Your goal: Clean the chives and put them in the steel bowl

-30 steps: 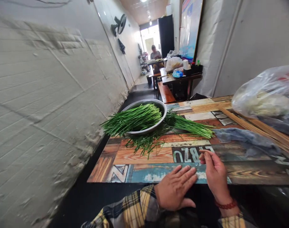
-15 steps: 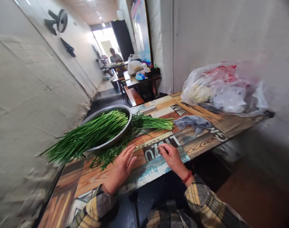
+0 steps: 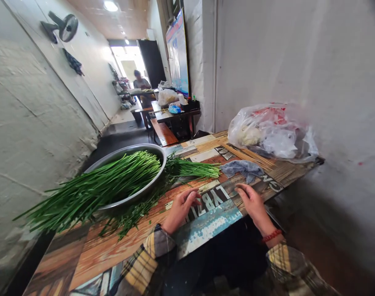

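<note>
My left hand [image 3: 181, 206] rests on the patterned wooden table [image 3: 207, 226] with its fingers loosely curved and nothing in them, just right of loose chives [image 3: 130, 213] spilled under a metal bowl [image 3: 161, 167]. The bowl holds a big heap of long green chives [image 3: 107, 185]. My right hand [image 3: 251, 200] lies palm down on the table, fingers apart, just in front of a blue-grey cloth [image 3: 243, 167]. A smaller chive bundle [image 3: 195, 168] lies between bowl and cloth.
Bamboo skewers [image 3: 250, 155] and a filled clear plastic bag [image 3: 272, 131] lie at the table's far right, against the wall. Beyond stand a bench [image 3: 163, 133] and another table [image 3: 171, 114] with bags. A person [image 3: 138, 79] sits far back. The aisle runs along the left wall.
The view has swung right and nearer the table. Both hands moved forward onto the table and spread apart, the left toward the chives, the right toward the cloth.
</note>
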The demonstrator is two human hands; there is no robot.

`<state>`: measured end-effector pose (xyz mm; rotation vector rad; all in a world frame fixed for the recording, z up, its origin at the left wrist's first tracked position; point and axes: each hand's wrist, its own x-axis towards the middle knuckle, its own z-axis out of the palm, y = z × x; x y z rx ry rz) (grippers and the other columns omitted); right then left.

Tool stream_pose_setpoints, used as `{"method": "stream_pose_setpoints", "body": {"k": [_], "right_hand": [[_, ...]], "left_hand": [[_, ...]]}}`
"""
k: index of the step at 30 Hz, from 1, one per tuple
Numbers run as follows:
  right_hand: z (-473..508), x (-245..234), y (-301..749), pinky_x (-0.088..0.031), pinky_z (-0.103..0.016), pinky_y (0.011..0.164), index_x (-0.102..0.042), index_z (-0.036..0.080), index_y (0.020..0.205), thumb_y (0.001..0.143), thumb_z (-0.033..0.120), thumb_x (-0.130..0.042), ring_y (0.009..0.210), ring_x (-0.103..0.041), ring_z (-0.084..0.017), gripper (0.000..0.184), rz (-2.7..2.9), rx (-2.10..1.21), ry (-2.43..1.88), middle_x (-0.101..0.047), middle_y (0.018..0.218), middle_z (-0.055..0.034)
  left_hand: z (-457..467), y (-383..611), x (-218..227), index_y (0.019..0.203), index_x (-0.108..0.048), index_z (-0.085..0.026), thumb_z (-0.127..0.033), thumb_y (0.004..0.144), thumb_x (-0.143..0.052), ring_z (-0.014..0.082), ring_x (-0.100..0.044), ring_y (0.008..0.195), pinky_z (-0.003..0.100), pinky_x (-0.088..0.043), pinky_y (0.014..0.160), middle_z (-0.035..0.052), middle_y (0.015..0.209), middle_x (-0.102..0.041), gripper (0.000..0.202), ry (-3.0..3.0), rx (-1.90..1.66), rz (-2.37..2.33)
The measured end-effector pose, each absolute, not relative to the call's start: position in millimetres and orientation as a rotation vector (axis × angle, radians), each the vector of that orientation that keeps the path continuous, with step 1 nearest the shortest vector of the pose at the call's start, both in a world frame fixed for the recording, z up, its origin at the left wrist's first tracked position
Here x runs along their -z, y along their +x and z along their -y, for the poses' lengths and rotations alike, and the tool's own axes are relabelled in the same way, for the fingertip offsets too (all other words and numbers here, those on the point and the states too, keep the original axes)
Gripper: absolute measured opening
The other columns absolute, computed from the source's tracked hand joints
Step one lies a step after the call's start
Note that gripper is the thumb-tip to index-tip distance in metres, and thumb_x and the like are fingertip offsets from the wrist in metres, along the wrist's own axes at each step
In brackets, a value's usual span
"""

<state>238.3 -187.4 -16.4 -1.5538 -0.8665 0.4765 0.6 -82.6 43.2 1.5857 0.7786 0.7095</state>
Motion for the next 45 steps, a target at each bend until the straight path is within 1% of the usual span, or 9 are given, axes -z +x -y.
{"method": "stream_pose_setpoints", "body": {"k": [8, 11, 14, 18, 22, 28, 33, 39, 45], "right_hand": [[157, -24, 175, -0.051, -0.034, 0.081, -0.064, 0.02, 0.11, 0.088, 0.044, -0.05, 0.087, -0.066, -0.02, 0.035, 1.398, -1.01, -1.356, -0.071, 0.095, -0.0055], [127, -37, 190, -0.048, -0.037, 0.089, -0.059, 0.021, 0.119, 0.089, 0.04, -0.049, 0.098, -0.062, -0.021, 0.037, 1.612, -0.54, -1.499, -0.068, 0.107, -0.0075], [92, -31, 218, -0.037, -0.044, 0.103, -0.045, 0.022, 0.137, 0.086, 0.041, -0.052, 0.122, -0.049, -0.026, 0.054, 1.863, 0.005, -1.649, -0.056, 0.131, -0.0115], [53, 1, 245, -0.025, -0.049, 0.11, -0.032, 0.018, 0.146, 0.081, 0.049, -0.057, 0.134, -0.035, -0.031, 0.076, 2.031, 0.348, -1.846, -0.046, 0.142, -0.0144], [31, 26, 252, -0.033, -0.046, 0.102, -0.041, 0.015, 0.139, 0.085, 0.048, -0.052, 0.123, -0.047, -0.03, 0.064, 1.966, 0.373, -1.932, -0.056, 0.13, -0.0169], [33, 23, 247, -0.042, -0.035, 0.082, -0.054, 0.019, 0.122, 0.086, 0.025, -0.054, 0.095, -0.058, -0.025, 0.037, 1.93, 0.35, -1.85, -0.064, 0.104, -0.0114], [49, -1, 246, -0.041, -0.036, 0.087, -0.051, 0.021, 0.127, 0.078, 0.009, -0.05, 0.102, -0.055, -0.026, 0.05, 1.772, 0.361, -1.812, -0.061, 0.111, -0.0105], [50, -8, 238, -0.041, -0.041, 0.095, -0.051, 0.025, 0.131, 0.076, 0.03, -0.065, 0.108, -0.056, -0.026, 0.057, 1.956, -0.042, -1.49, -0.064, 0.113, -0.008], [42, -5, 255, -0.049, -0.039, 0.085, -0.067, 0.019, 0.106, 0.089, 0.043, -0.046, 0.093, -0.064, -0.024, 0.036, 1.296, -0.212, -1.483, -0.071, 0.102, -0.0101]], "left_hand": [[60, -10, -28, 0.095, -0.065, -0.013, -0.055, 0.078, -0.059, 0.0112, -0.057, 0.058, 0.022, -0.043, 0.054, 0.0024, 0.073, -0.063, 0.046, 1.306, -0.912, -0.864], [58, -14, -27, 0.093, -0.065, -0.012, -0.054, 0.078, -0.058, 0.0112, -0.056, 0.057, 0.023, -0.043, 0.054, 0.0012, 0.071, -0.062, 0.045, 1.319, -0.954, -0.883], [60, -12, -25, 0.092, -0.065, -0.012, -0.052, 0.079, -0.058, 0.0109, -0.055, 0.055, 0.022, -0.042, 0.052, 0.0005, 0.069, -0.061, 0.043, 1.313, -0.961, -0.892], [64, -8, -21, 0.092, -0.064, -0.012, -0.048, 0.08, -0.058, 0.0102, -0.054, 0.052, 0.022, -0.04, 0.05, 0.0005, 0.068, -0.06, 0.039, 1.336, -0.929, -0.907], [65, -8, -20, 0.091, -0.064, -0.013, -0.047, 0.081, -0.057, 0.0105, -0.055, 0.052, 0.022, -0.04, 0.05, 0.0008, 0.067, -0.06, 0.036, 1.375, -0.925, -0.935], [65, -7, -22, 0.092, -0.064, -0.013, -0.047, 0.083, -0.056, 0.0108, -0.056, 0.053, 0.022, -0.039, 0.049, 0.0014, 0.068, -0.06, 0.036, 1.372, -0.897, -0.965], [65, -7, -23, 0.094, -0.065, -0.012, -0.048, 0.082, -0.057, 0.0109, -0.055, 0.054, 0.022, -0.041, 0.051, 0.0017, 0.068, -0.06, 0.039, 1.368, -0.891, -0.983], [66, -8, -30, 0.093, -0.064, -0.012, -0.048, 0.083, -0.057, 0.0103, -0.054, 0.055, 0.022, -0.041, 0.053, 0.0005, 0.069, -0.059, 0.038, 1.383, -0.877, -1.017], [67, -7, -32, 0.094, -0.065, -0.013, -0.051, 0.08, -0.06, 0.0108, -0.054, 0.056, 0.023, -0.042, 0.053, 0.0008, 0.069, -0.06, 0.041, 1.355, -0.871, -1.04]]}}
